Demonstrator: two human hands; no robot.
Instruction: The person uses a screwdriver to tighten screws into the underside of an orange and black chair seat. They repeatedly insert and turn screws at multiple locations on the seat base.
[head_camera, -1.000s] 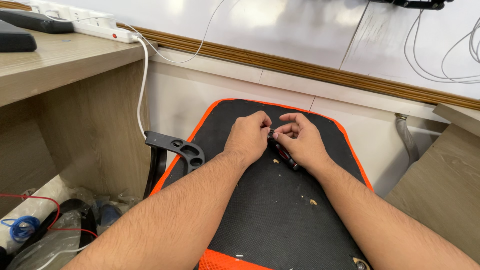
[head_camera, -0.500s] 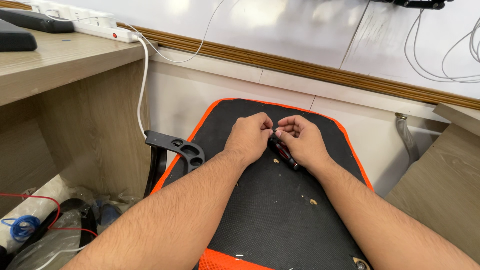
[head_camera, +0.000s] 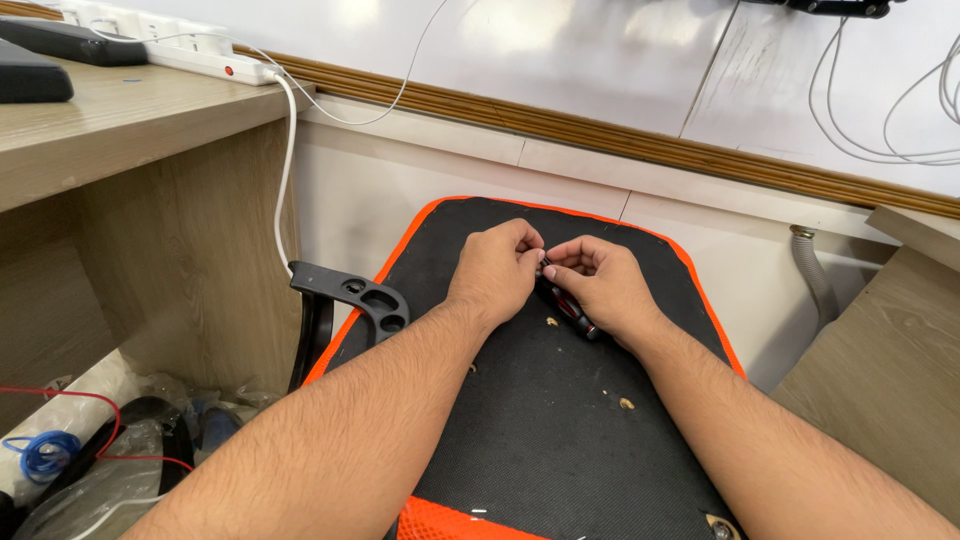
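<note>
The right hand (head_camera: 603, 287) is curled nearly closed around a small screwdriver (head_camera: 570, 308) with a black and red handle. The tool's long axis runs diagonally: the handle end points down and to the right, showing below the palm, while the tip end points up and to the left, toward the meeting fingertips. The left hand (head_camera: 497, 272) is also curled, its thumb and forefinger pinched together against the tip end; whatever lies between them is too small to tell. Both hands touch at the fingertips and rest on a black chair seat (head_camera: 540, 420) with an orange edge. Pale crumbs (head_camera: 626, 403) lie scattered on the seat near the right wrist. A black armrest (head_camera: 355, 295) juts out just left of the seat. Farther left stands a wooden desk (head_camera: 110, 130) carrying a white power strip (head_camera: 200, 60), whose cord hangs down beside the desk's side panel.
</note>
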